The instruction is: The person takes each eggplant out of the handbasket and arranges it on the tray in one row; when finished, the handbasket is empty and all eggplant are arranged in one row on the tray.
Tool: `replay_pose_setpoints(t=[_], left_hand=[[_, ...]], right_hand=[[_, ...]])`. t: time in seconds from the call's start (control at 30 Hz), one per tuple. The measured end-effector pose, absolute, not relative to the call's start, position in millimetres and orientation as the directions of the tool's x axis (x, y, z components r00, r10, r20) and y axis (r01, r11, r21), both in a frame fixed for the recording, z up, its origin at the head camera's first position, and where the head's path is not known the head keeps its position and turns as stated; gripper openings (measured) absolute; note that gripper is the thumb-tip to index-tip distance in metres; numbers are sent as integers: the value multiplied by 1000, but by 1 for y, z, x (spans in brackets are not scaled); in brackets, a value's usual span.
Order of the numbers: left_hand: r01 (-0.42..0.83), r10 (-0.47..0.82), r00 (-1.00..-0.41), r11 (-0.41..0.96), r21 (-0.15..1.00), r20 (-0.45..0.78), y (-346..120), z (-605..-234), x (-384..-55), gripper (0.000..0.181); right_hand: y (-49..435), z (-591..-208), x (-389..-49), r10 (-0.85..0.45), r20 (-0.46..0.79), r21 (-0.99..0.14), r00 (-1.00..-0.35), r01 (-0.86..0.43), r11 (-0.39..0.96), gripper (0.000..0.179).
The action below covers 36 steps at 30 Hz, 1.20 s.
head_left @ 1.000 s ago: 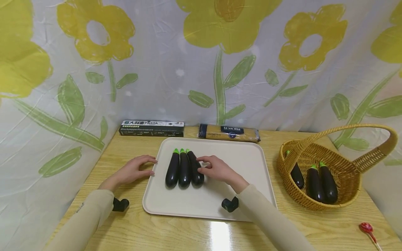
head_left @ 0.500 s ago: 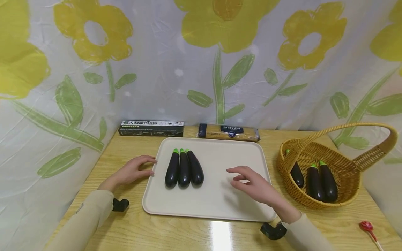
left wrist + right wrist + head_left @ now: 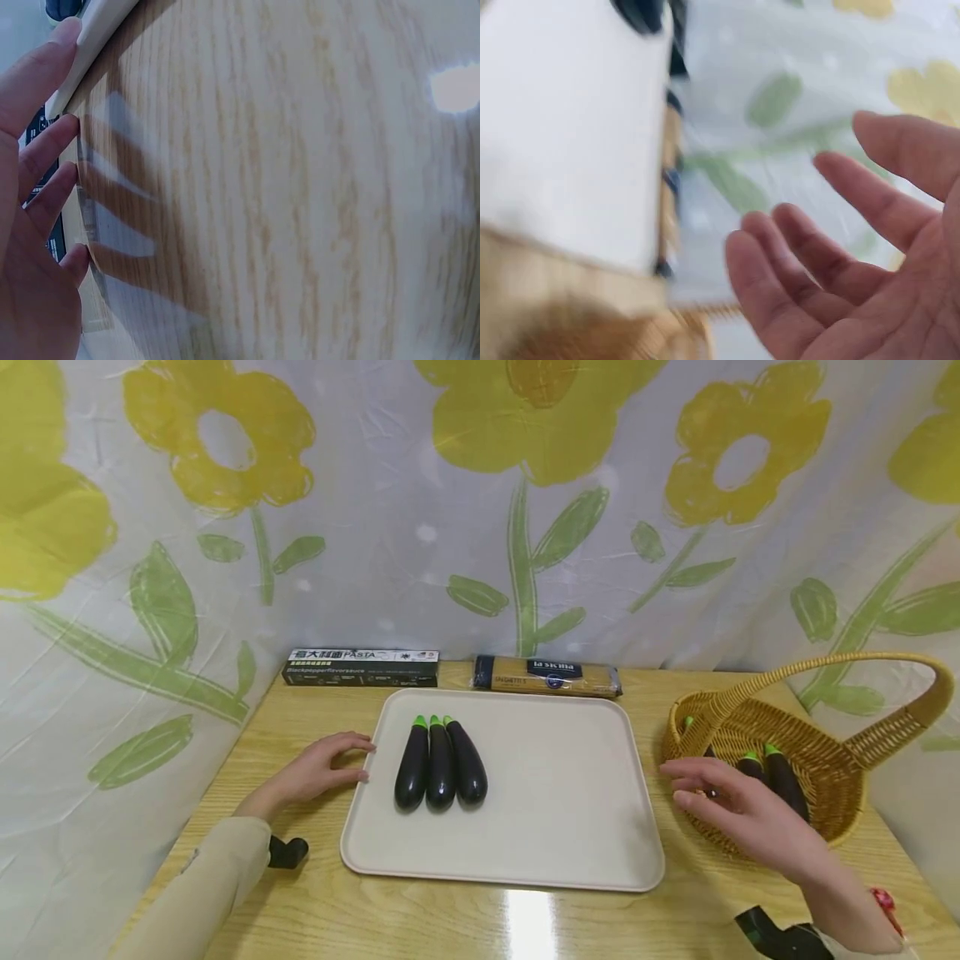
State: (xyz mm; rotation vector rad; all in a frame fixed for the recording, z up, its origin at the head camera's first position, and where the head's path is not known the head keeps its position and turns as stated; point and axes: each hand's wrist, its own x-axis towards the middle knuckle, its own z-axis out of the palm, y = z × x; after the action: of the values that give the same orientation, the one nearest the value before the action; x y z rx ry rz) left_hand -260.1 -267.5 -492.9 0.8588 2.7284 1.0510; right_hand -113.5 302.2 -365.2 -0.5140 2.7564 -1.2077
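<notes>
Floral cloth [image 3: 375, 568] backs glossy black eggplants [image 3: 441, 768]; left hand [image 3: 317, 768] and right hand [image 3: 753, 822], fingers [image 3: 696, 768] loose, grasp nothing; basketed eggplants [image 3: 786, 783] are partly hidden.

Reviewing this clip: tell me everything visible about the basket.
The basket is golden-brown and woven, wicker by its look, with an open mouth and one tall arched handle. It stands on the wooden table, to the right of the white tray and apart from it. Dark eggplants with green stem ends lie inside. The right grip hides part of its near side; whether they touch I cannot tell. The right wrist view shows it blurred.
</notes>
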Motion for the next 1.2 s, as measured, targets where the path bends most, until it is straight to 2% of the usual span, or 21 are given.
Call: replay_pose_setpoints(t=[0.2,0.47,0.7,0.87,1.03,1.2], left_hand=[[461,535,-839,607,647,97,-267,-491,-260,40],[434,525,-849,626,648,62,-267,-488,-259,41],[421,517,-855,631,651,52,-268,-487,-259,41],[423,515,-856,635,646,55,-268,-488,-259,40],[428,519,-853,631,647,58,-268,-490,-259,41],[448,531,-844,618,646,77,-268,-490,-260,40]], right_hand=[[349,-342,-128,-300,10,-607,-954,-244,756,34],[403,-337,-171,-272,-84,-452,-959,-207,868,42],[427,-356,-206,-150,-226,-607,-962,19,794,64],[438,-378,-220,-93,-252,-727,-963,125,675,72],[439,-398,-223,-116,-245,-798,-963,133,588,71],[432,-406,-226,-154,-241,-814,-958,113,569,70]])
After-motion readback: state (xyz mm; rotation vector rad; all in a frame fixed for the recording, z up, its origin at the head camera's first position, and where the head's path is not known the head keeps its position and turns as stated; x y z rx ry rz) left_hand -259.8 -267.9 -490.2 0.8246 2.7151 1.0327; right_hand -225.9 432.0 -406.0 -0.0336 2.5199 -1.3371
